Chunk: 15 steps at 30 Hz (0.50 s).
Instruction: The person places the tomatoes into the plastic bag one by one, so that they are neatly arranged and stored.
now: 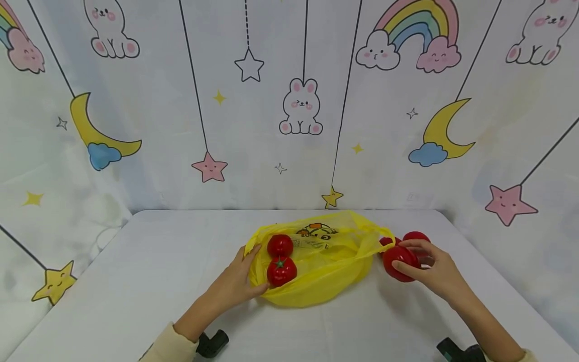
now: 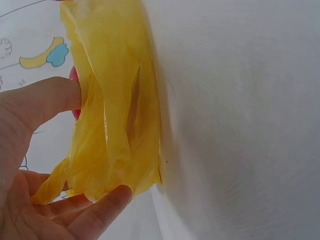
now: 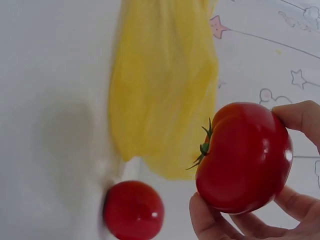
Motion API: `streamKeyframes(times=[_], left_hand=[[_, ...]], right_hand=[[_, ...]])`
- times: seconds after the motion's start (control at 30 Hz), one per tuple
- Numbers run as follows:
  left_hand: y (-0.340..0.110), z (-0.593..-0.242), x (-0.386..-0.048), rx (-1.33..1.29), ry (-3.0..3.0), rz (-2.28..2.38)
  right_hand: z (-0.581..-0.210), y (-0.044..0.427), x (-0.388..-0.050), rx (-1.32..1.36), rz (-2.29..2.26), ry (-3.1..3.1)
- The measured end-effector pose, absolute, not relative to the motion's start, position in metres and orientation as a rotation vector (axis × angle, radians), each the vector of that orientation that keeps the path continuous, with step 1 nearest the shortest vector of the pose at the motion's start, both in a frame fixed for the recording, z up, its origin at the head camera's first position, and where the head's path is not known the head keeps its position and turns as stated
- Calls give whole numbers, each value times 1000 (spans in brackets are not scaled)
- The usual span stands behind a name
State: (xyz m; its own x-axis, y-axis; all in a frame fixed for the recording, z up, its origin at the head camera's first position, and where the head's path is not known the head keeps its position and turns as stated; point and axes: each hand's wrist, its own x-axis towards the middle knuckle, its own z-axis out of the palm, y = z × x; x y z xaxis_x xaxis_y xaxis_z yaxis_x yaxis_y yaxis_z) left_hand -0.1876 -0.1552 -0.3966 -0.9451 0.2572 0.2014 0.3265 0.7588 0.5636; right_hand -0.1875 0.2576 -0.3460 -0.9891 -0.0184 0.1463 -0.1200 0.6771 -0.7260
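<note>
Yellow thin plastic bag point(image 1: 316, 261) on white cloth-covered table point(image 1: 181, 261), lying mouth up, opening spread. Black-and-orange printed graphic point(image 1: 316, 231) on its back wall; a few letter-like marks in it, folded, can't read. Pale strip of small print point(image 1: 312, 243) just below, too small to read.

Left hand point(image 1: 246, 279) grips bag's left edge: thumb at near side of rim, fingers round far side, loose plastic caught between fingers in left wrist view. Clamped on bag.

Inside bag, left end, next to that hand: two glossy round red tomatoes touching, rear one point(image 1: 280, 246) and front one point(image 1: 282, 272); front one has green star-shaped stem top facing up.

Right hand point(image 1: 436, 271) clamped on another glossy red tomato point(image 1: 400, 263), thumb one side, fingers other side. Held clear of table, just beside bag's right end, outside it. Its green leafy stem point(image 3: 203, 148) faces bag in right wrist view.

Two more red tomatoes behind held one: left point(image 1: 389, 241), partly hidden by it and by bag's handle loop; right point(image 1: 415, 236), partly behind fingers.

Cream sleeves point(image 1: 169, 347), black wrist devices point(image 1: 212, 344). White backdrop point(image 1: 158, 100): cartoon rabbits, moons, stars, rainbows.
</note>
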Motion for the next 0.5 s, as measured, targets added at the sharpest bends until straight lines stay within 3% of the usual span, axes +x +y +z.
streamKeyframes(times=[0.5], left_hand=[[-155, -394, -188, -477, -2857, -958]], right_hand=[[-341, 217, -186, 316, 1370, -2607]])
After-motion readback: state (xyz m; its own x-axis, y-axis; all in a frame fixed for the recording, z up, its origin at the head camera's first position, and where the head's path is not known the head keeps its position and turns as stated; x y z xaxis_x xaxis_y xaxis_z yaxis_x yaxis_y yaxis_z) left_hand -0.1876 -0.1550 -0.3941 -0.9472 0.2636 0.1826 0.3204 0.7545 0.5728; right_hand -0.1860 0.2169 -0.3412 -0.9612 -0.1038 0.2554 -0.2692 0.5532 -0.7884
